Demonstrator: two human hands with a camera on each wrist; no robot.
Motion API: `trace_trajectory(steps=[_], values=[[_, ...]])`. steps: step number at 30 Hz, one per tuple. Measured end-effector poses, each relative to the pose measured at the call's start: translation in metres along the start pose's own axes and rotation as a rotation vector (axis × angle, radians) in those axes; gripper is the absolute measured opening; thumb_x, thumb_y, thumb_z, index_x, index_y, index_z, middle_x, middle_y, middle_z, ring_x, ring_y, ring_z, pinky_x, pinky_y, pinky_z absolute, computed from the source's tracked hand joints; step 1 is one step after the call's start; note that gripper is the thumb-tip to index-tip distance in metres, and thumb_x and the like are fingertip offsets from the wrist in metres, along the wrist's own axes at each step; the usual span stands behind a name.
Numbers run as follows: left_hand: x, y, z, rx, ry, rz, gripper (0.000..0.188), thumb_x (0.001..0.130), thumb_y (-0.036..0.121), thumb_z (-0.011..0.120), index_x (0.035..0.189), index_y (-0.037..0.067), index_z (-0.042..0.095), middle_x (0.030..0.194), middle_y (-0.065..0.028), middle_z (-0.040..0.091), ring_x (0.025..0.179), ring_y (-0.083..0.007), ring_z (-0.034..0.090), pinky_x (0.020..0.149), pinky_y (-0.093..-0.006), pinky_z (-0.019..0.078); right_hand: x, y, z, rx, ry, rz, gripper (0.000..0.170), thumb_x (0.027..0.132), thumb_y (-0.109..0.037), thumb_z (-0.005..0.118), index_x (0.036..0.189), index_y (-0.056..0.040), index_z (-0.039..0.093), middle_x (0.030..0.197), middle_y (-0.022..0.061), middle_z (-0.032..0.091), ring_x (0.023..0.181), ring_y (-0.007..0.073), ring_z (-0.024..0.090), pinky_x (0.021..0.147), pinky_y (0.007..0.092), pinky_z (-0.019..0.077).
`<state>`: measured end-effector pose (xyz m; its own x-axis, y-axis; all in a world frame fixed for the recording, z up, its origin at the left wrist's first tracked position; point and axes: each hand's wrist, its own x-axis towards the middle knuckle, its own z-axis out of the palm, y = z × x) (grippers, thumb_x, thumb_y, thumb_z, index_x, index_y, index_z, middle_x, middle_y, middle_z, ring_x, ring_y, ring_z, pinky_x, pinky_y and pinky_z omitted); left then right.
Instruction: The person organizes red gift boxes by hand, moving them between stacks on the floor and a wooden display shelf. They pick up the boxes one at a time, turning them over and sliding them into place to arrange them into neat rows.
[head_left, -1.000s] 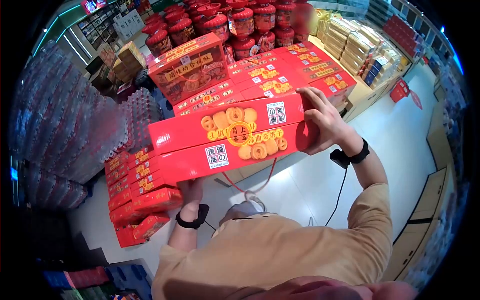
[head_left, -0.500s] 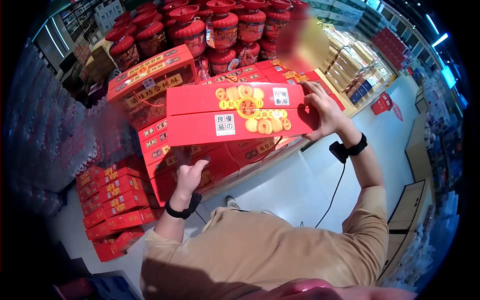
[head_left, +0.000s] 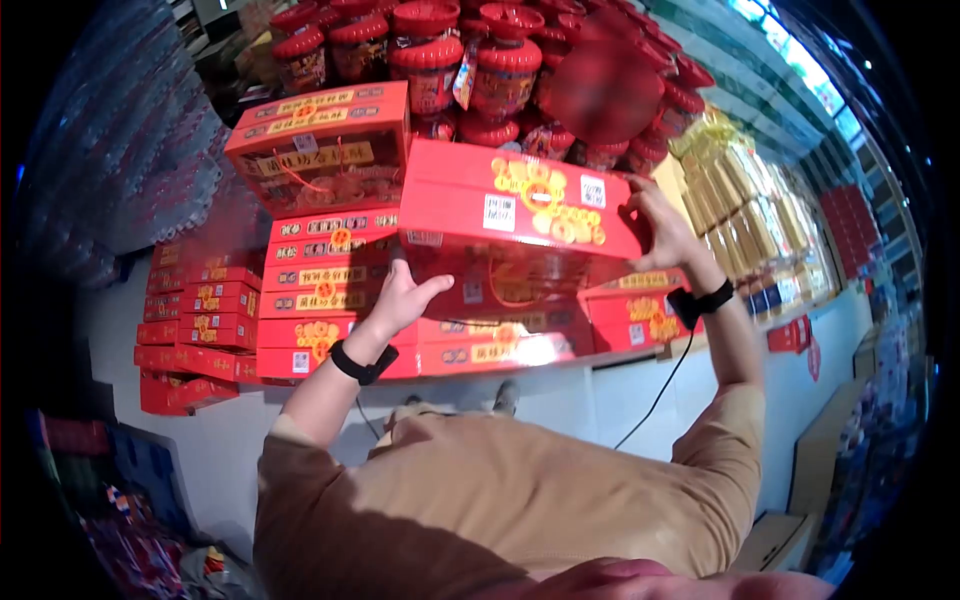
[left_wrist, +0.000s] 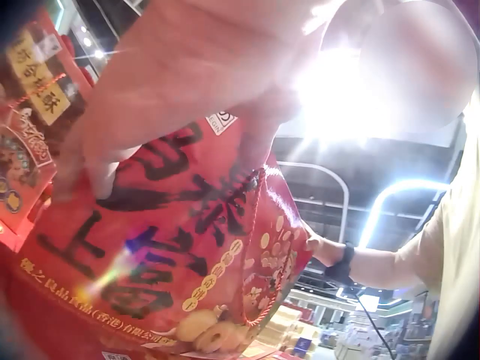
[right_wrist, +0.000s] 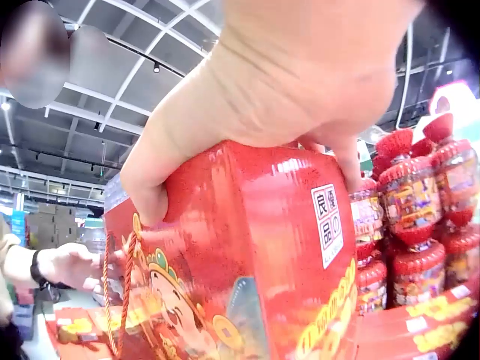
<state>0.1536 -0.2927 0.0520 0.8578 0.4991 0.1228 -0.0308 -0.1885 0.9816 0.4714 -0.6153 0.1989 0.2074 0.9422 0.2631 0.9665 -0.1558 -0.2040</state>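
A red cookie gift box with a rope handle is held up over a layer of similar boxes, one printed side facing up. My right hand grips its right end, thumb on the near side and fingers over the far side, as the right wrist view also shows. My left hand is at the box's left end, thumb spread away from it toward the right. In the left wrist view, the left fingers lie against the box's lettered end panel.
Another gift box stands upright on the boxed layer at left. Red-lidded jars are stacked behind. More red boxes are piled on the floor at left, near wrapped bottles. Gold packages stand at right.
The held box has moved right and over the boxed layer, its front panel coming into view. My left hand has shifted from low under the box to its left end. The right hand keeps its grip.
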Motion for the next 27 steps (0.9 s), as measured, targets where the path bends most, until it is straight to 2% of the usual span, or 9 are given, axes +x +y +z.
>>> trace_trajectory(steps=[4, 6, 8, 11, 12, 14, 16, 22, 27], values=[[0.035, -0.019, 0.036, -0.06, 0.172, -0.18, 0.086, 0.082, 0.02, 0.081, 0.143, -0.007, 0.026, 0.137, -0.0183, 0.055, 0.123, -0.0255, 0.059, 0.101, -0.0395, 0.0479, 0.018, 0.05, 0.031, 0.463, 0.108, 0.088, 0.096, 0.058, -0.034, 0.094, 0.137, -0.0053, 0.048, 0.16, 0.0199, 0.033, 0.149, 0.0364, 0.032, 0.121, 0.0458, 0.0302], [0.041, -0.042, 0.04, 0.097, 0.242, -0.167, 0.09, 0.081, 0.021, 0.082, 0.142, -0.009, 0.023, 0.134, -0.0219, 0.057, 0.121, -0.0282, 0.06, 0.098, -0.0388, 0.0491, 0.015, 0.049, 0.032, 0.363, 0.225, 0.094, 0.111, 0.058, -0.037, 0.097, 0.147, -0.0052, 0.04, 0.163, 0.0183, 0.027, 0.149, 0.0343, 0.032, 0.121, 0.0478, 0.0314], [0.043, -0.038, 0.041, 0.049, 0.237, -0.25, 0.106, 0.079, 0.028, 0.085, 0.148, -0.012, 0.015, 0.136, -0.0288, 0.055, 0.121, -0.0338, 0.059, 0.1, -0.0384, 0.0483, 0.001, 0.045, 0.048, 0.778, 0.463, 0.258, 0.113, 0.061, -0.042, 0.096, 0.149, -0.0039, 0.037, 0.161, 0.0172, 0.03, 0.148, 0.0317, 0.034, 0.12, 0.0493, 0.0333], [0.034, -0.068, 0.055, 0.273, 0.351, -0.436, 0.12, 0.075, 0.031, 0.087, 0.154, -0.009, 0.005, 0.145, -0.0338, 0.044, 0.132, -0.0377, 0.051, 0.107, -0.0404, 0.0437, -0.056, 0.063, 0.098, 0.738, 0.376, 0.354, 0.128, 0.06, -0.048, 0.097, 0.154, 0.0002, 0.024, 0.151, 0.0218, 0.04, 0.14, 0.0307, 0.043, 0.117, 0.0457, 0.0337], [0.031, -0.077, 0.061, 0.365, 0.367, -0.522, 0.125, 0.073, 0.032, 0.087, 0.155, -0.008, 0.001, 0.148, -0.0356, 0.041, 0.137, -0.0393, 0.048, 0.11, -0.0412, 0.0419, -0.065, 0.063, 0.121, 0.658, 0.403, 0.32, 0.129, 0.061, -0.046, 0.097, 0.155, 0.0003, 0.021, 0.144, 0.0207, 0.047, 0.133, 0.0296, 0.051, 0.111, 0.0444, 0.0419], [0.036, -0.109, 0.079, 0.167, 0.365, -0.422, 0.129, 0.073, 0.029, 0.085, 0.155, -0.008, -0.007, 0.147, -0.0364, 0.043, 0.133, -0.0408, 0.051, 0.108, -0.0398, 0.0432, -0.069, 0.058, 0.16, 0.758, 0.28, 0.463, 0.104, 0.065, -0.029, 0.097, 0.144, 0.0014, 0.036, 0.128, 0.0183, 0.059, 0.112, 0.0304, 0.064, 0.09, 0.041, 0.0541], [0.051, -0.126, 0.095, 0.097, 0.409, -0.348, 0.132, 0.072, 0.026, 0.083, 0.154, -0.007, -0.015, 0.144, -0.0369, 0.046, 0.129, -0.0416, 0.054, 0.106, -0.0391, 0.0454, -0.063, 0.075, 0.185, 0.437, 0.151, 0.434, 0.084, 0.068, -0.022, 0.095, 0.132, 0.0021, 0.047, 0.117, 0.019, 0.063, 0.106, 0.0324, 0.065, 0.087, 0.0413, 0.0532], [0.129, -0.127, 0.1, -0.148, 0.417, -0.322, 0.134, 0.069, 0.023, 0.08, 0.157, 0.002, -0.019, 0.138, -0.0357, 0.051, 0.129, -0.0425, 0.052, 0.108, -0.0412, 0.0423, -0.002, 0.133, 0.184, 0.357, 0.311, 0.368, 0.064, 0.073, -0.017, 0.091, 0.12, 0.0018, 0.052, 0.105, 0.0188, 0.067, 0.095, 0.032, 0.068, 0.08, 0.0408, 0.0541], [0.171, -0.121, 0.099, -0.258, 0.38, -0.308, 0.136, 0.075, 0.028, 0.079, 0.155, 0.006, -0.029, 0.15, -0.0339, 0.041, 0.141, -0.0402, 0.041, 0.117, -0.042, 0.031, 0.047, 0.181, 0.185, 0.474, 0.196, 0.371, 0.057, 0.077, -0.02, 0.089, 0.115, 0.0002, 0.052, 0.09, 0.0128, 0.071, 0.082, 0.0274, 0.071, 0.076, 0.038, 0.0557]])
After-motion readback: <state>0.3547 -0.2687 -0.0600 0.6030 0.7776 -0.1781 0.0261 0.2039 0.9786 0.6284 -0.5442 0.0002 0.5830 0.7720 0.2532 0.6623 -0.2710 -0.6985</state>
